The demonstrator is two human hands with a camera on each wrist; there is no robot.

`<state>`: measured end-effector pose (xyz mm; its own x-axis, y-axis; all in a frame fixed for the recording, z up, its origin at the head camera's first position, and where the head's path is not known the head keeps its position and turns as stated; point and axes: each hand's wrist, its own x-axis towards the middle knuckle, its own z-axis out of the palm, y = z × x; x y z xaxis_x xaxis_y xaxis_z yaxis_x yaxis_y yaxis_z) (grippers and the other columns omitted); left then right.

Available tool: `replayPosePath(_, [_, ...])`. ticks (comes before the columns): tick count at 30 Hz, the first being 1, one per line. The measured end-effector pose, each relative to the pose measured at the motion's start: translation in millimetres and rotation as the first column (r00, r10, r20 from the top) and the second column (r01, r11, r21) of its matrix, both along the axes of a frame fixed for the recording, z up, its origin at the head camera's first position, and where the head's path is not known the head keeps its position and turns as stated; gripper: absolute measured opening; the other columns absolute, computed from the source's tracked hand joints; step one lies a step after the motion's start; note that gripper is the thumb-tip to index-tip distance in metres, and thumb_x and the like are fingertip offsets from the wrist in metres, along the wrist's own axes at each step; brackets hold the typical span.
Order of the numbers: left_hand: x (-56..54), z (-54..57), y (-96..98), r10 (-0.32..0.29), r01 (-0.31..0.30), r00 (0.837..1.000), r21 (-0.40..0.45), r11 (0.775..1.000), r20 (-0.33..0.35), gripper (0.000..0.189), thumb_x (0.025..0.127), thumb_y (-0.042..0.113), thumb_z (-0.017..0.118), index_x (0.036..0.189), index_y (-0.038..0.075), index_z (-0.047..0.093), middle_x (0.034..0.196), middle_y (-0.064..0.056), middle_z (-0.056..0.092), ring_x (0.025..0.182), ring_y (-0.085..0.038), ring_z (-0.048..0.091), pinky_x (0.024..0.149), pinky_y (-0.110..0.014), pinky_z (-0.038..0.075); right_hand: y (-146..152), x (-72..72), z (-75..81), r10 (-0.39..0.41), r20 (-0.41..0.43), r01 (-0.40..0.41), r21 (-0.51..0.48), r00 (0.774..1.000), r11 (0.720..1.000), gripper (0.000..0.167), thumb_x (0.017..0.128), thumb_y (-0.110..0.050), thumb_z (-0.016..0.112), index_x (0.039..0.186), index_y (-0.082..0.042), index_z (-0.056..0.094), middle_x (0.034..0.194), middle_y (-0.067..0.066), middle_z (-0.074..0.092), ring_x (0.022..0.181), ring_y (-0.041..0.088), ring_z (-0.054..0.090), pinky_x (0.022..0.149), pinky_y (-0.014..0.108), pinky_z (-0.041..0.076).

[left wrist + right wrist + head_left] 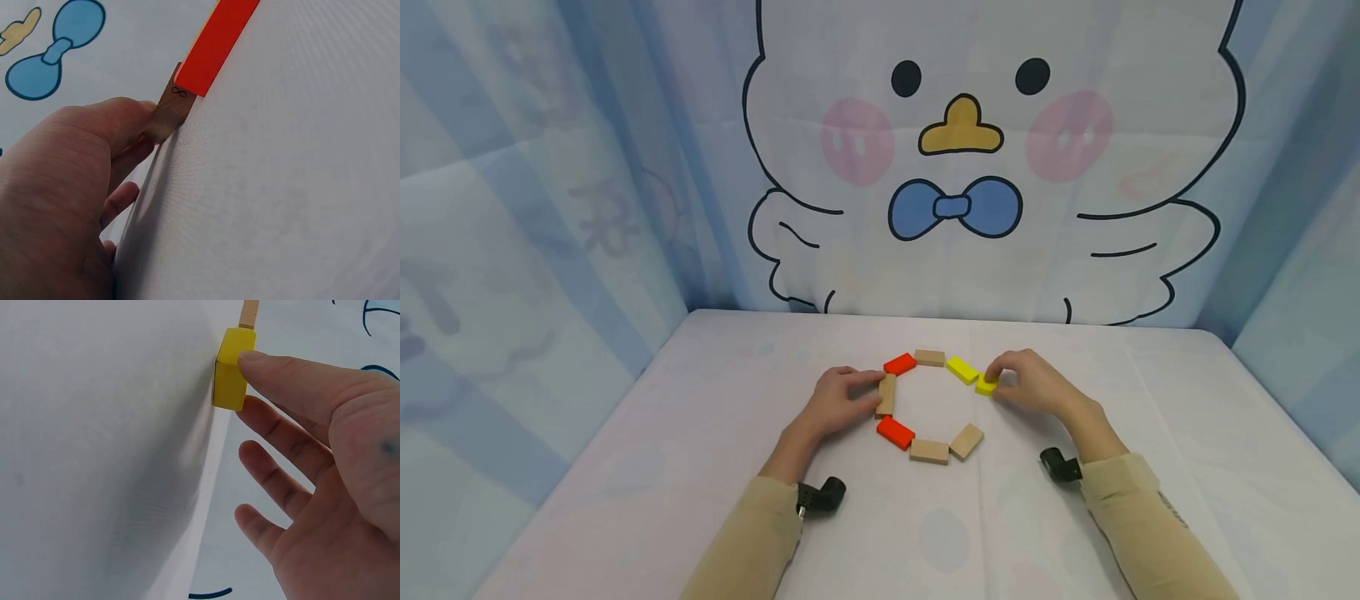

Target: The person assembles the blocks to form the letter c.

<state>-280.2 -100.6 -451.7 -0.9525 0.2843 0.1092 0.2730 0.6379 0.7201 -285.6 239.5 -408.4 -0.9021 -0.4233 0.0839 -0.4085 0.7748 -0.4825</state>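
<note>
Small rectangular blocks form a ring on the table, with a gap on its right side. My left hand [844, 398] pinches the upright-pointing plain wooden block [887, 395] at the ring's left; a dark mark shows on its end [178, 92] in the left wrist view. One red block [899, 364] lies just above it and another red block [896, 432] just below. At the upper right, my right hand [1032, 382] pinches a yellow block [231, 372] between thumb and index finger, its other fingers spread. A second yellow block [962, 370] lies beside that one.
A wooden block [929, 358] lies at the ring's top; two more, a level wooden block [929, 452] and a slanted wooden block [967, 442], lie at its bottom. The pale tablecloth [700, 500] reaches back to a printed cartoon curtain [955, 275].
</note>
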Motion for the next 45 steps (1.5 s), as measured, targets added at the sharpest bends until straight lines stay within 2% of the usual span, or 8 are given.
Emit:
replayPosePath(10, [0.2,-0.1,-0.8,-0.013,0.013,1.0,-0.004,1.0,-0.025,0.038,0.093,0.024,0.07,0.13,0.019,0.071,0.131,-0.009,0.061,0.126,-0.034,0.045,0.105,-0.054,0.038,-5,3.1,1.5,0.084,0.046,-0.083,-0.027,0.995,0.996,0.019,0.085,0.001,0.077,0.102,-0.007,0.074,0.108,0.005,0.07,0.114,0.036,0.058,0.104,0.059,0.04])
replayPosePath(17, [0.0,-0.6,0.3,-0.006,0.006,1.0,-0.001,1.0,-0.018,0.038,0.093,0.025,0.07,0.131,0.02,0.071,0.131,-0.009,0.06,0.126,-0.033,0.045,0.105,-0.053,0.039,-9,7.4,3.3,0.14,0.04,-0.139,-0.021,0.989,0.99,0.018,0.084,0.0,0.077,0.099,-0.01,0.075,0.111,0.005,0.07,0.114,0.036,0.057,0.103,0.059,0.04])
replayPosePath(26, [-0.9,-1.0,1.1,-0.003,0.003,1.0,-0.006,1.0,-0.013,0.038,0.093,0.026,0.071,0.131,0.02,0.071,0.132,-0.009,0.06,0.125,-0.033,0.046,0.105,-0.053,0.039,-11,10.7,6.0,0.168,0.066,-0.166,-0.031,0.984,0.986,0.018,0.084,0.0,0.077,0.096,-0.012,0.074,0.112,0.004,0.07,0.115,0.036,0.056,0.104,0.059,0.039])
replayPosePath(33, [0.7,-0.4,1.1,0.001,-0.002,1.0,-0.015,1.0,-0.009,0.038,0.094,0.026,0.07,0.131,0.02,0.07,0.133,-0.009,0.059,0.127,-0.034,0.045,0.106,-0.054,0.038,-11,12.8,7.4,0.234,0.045,-0.232,-0.038,0.971,0.972,0.017,0.082,0.002,0.077,0.094,-0.011,0.074,0.108,0.002,0.071,0.113,0.036,0.057,0.101,0.061,0.04])
replayPosePath(40, [1.3,0.1,0.8,0.004,-0.004,1.0,-0.006,1.0,0.003,0.038,0.094,0.026,0.07,0.132,0.021,0.07,0.135,-0.01,0.058,0.13,-0.035,0.043,0.106,-0.056,0.037,-12,14.7,10.0,0.209,0.109,-0.207,-0.029,0.972,0.978,0.019,0.084,0.002,0.075,0.095,-0.013,0.074,0.111,0.001,0.069,0.116,0.035,0.054,0.105,0.06,0.037])
replayPosePath(45, [0.8,0.2,0.6,0.002,-0.002,1.0,-0.009,1.0,-0.001,0.038,0.094,0.026,0.07,0.132,0.021,0.07,0.133,-0.01,0.059,0.129,-0.034,0.044,0.106,-0.055,0.038,-12,13.7,10.5,0.226,0.112,-0.225,-0.02,0.968,0.974,0.019,0.084,0.002,0.076,0.095,-0.014,0.075,0.11,-0.001,0.069,0.116,0.034,0.055,0.106,0.06,0.036])
